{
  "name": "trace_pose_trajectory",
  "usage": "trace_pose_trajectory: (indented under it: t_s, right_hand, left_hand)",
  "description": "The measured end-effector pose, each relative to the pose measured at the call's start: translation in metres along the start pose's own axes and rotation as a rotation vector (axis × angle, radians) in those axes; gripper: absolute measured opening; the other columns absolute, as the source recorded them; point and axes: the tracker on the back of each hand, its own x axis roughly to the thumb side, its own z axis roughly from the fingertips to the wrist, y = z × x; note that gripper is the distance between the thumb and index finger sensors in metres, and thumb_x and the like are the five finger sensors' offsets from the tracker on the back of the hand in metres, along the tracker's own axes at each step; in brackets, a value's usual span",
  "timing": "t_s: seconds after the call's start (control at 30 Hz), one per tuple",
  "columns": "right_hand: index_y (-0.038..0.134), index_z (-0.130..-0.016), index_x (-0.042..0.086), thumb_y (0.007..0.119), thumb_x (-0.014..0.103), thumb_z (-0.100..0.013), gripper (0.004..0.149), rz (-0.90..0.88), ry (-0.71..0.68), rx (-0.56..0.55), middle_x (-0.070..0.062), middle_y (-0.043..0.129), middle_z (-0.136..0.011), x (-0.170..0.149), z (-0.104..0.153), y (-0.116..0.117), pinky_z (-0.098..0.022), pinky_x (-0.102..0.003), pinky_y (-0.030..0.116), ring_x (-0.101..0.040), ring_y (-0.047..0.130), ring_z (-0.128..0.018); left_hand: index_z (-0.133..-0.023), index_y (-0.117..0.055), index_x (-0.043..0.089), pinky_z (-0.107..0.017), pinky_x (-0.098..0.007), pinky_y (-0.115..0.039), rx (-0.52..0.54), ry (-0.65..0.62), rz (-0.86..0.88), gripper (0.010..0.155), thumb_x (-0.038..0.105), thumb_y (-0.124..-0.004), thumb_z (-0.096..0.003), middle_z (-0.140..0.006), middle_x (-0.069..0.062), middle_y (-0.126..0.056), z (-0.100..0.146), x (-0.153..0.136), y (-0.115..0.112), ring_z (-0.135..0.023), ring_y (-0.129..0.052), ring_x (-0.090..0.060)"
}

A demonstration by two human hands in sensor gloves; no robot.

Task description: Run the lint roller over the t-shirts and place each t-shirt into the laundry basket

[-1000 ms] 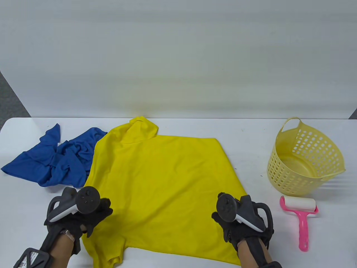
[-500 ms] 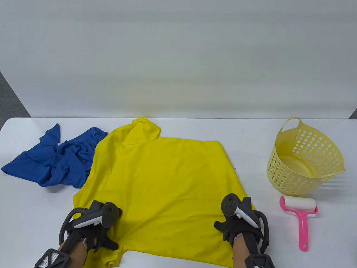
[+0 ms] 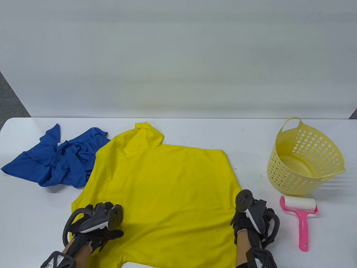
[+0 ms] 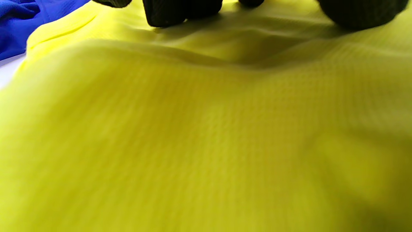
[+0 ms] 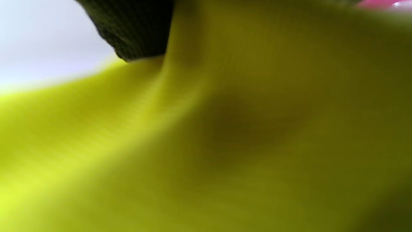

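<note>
Early stage, I'd say: pale yellow perforated plastic laundry basket (image 3: pixel 305 159) holds nothing, pink-handled white lint roller (image 3: pixel 299 216) lies untouched beside it. Bright yellow t-shirt (image 3: pixel 164 192) is spread flat mid-surface; crumpled blue t-shirt (image 3: pixel 55 160) waits at far left. Left hand (image 3: pixel 96 226) and right hand (image 3: pixel 251 220) rest low on the yellow shirt's near corners; can't tell if fingers (image 4: pixel 167 13) pinch or just press the fabric.

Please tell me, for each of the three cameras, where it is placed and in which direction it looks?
Table view: above the near edge, looking down and forward at the table, yellow t-shirt, blue t-shirt, laundry basket and lint roller; left hand and right hand show.
Left wrist view: low, skimming the yellow cloth; dark fingers at top.
Right wrist view: very close, blurred; one dark glove part at top.
Shared: all three show the yellow t-shirt; the left wrist and table views share the blue t-shirt.
</note>
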Motion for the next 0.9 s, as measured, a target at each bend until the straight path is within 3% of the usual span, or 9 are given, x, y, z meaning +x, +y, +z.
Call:
trace_pose_trajectory:
  t_s: [0.07, 0.17, 0.23, 0.3, 0.33, 0.4, 0.57, 0.73, 0.9]
  right_hand:
    - [0.074, -0.079, 0.006, 0.078, 0.027, -0.044, 0.041, -0.26, -0.231, -0.095, -0.022, 0.073, -0.086, 0.026, 0.014, -0.014, -0.058, -0.077, 0.036, -0.05, 0.071, -0.078]
    - [0.075, -0.081, 0.011, 0.076, 0.028, -0.043, 0.042, -0.033, -0.681, -0.185, -0.02, 0.074, -0.089, 0.099, 0.061, -0.027, -0.058, -0.075, 0.04, -0.048, 0.071, -0.081]
    - [0.078, -0.081, 0.019, 0.076, 0.034, -0.042, 0.043, 0.251, -1.038, -0.012, -0.014, 0.077, -0.093, 0.145, 0.1, -0.012, -0.059, -0.074, 0.047, -0.046, 0.074, -0.085]
    - [0.077, -0.084, 0.026, 0.067, 0.046, -0.047, 0.043, 0.505, -1.245, 0.427, -0.006, 0.082, -0.096, 0.169, 0.132, 0.011, -0.063, -0.07, 0.048, -0.039, 0.075, -0.092]
    - [0.075, -0.085, 0.027, 0.063, 0.051, -0.047, 0.046, 0.506, -1.177, 0.583, -0.003, 0.085, -0.094, 0.169, 0.14, 0.018, -0.064, -0.068, 0.051, -0.035, 0.08, -0.09]
    - [0.081, -0.08, 0.021, 0.066, 0.05, -0.046, 0.047, 0.298, -1.089, 0.557, -0.009, 0.092, -0.085, 0.165, 0.132, 0.014, -0.059, -0.064, 0.062, -0.038, 0.089, -0.077]
    - [0.077, -0.085, 0.008, 0.071, 0.053, -0.042, 0.062, -0.057, -0.584, 0.102, -0.023, 0.088, -0.083, 0.129, 0.08, -0.001, -0.055, -0.068, 0.057, -0.049, 0.085, -0.071]
    - [0.034, -0.103, 0.007, 0.061, 0.061, -0.045, 0.084, 0.111, -0.377, 0.59, -0.031, 0.036, -0.108, 0.138, 0.051, 0.045, -0.06, -0.077, 0.023, -0.059, 0.038, -0.094]
    - [0.034, -0.101, 0.012, 0.064, 0.057, -0.043, 0.079, 0.32, -0.425, 0.454, -0.031, 0.033, -0.105, 0.165, 0.058, 0.08, -0.057, -0.078, 0.011, -0.058, 0.03, -0.094]
  left_hand:
    - [-0.113, -0.033, 0.032, -0.078, -0.068, -0.047, 0.001, 0.008, -0.02, 0.089, 0.069, -0.068, -0.0405, -0.12, -0.013, -0.045, 0.0, 0.003, 0.0, -0.112, -0.055, -0.043]
    - [-0.113, -0.032, 0.032, -0.078, -0.066, -0.049, 0.006, 0.009, -0.017, 0.089, 0.07, -0.066, -0.0406, -0.119, -0.013, -0.044, -0.001, 0.005, -0.001, -0.111, -0.055, -0.043]
    - [-0.113, -0.031, 0.031, -0.078, -0.065, -0.049, 0.004, 0.006, -0.015, 0.089, 0.07, -0.065, -0.0407, -0.119, -0.014, -0.043, -0.001, 0.005, -0.001, -0.111, -0.054, -0.043]
    - [-0.114, -0.03, 0.031, -0.078, -0.065, -0.049, 0.004, 0.003, -0.009, 0.089, 0.07, -0.065, -0.0408, -0.119, -0.014, -0.042, -0.001, 0.005, -0.001, -0.111, -0.053, -0.043]
    - [-0.113, -0.03, 0.031, -0.078, -0.065, -0.049, 0.002, 0.002, -0.004, 0.089, 0.07, -0.065, -0.0409, -0.119, -0.014, -0.042, 0.0, 0.005, -0.002, -0.111, -0.053, -0.043]
    - [-0.114, -0.029, 0.032, -0.078, -0.065, -0.049, 0.0, 0.0, -0.002, 0.089, 0.069, -0.065, -0.0413, -0.12, -0.014, -0.041, 0.0, 0.004, -0.003, -0.111, -0.052, -0.043]
    - [-0.114, -0.03, 0.031, -0.078, -0.065, -0.05, 0.0, 0.004, -0.014, 0.089, 0.069, -0.064, -0.0414, -0.119, -0.014, -0.042, -0.001, 0.006, -0.002, -0.111, -0.053, -0.043]
    - [-0.114, -0.029, 0.031, -0.078, -0.065, -0.05, 0.0, 0.003, -0.023, 0.088, 0.069, -0.063, -0.0418, -0.119, -0.015, -0.042, -0.003, 0.008, -0.001, -0.11, -0.053, -0.044]
    - [-0.114, -0.026, 0.03, -0.078, -0.065, -0.049, -0.011, 0.0, -0.016, 0.089, 0.069, -0.061, -0.0424, -0.119, -0.015, -0.038, -0.001, 0.008, -0.002, -0.111, -0.051, -0.044]
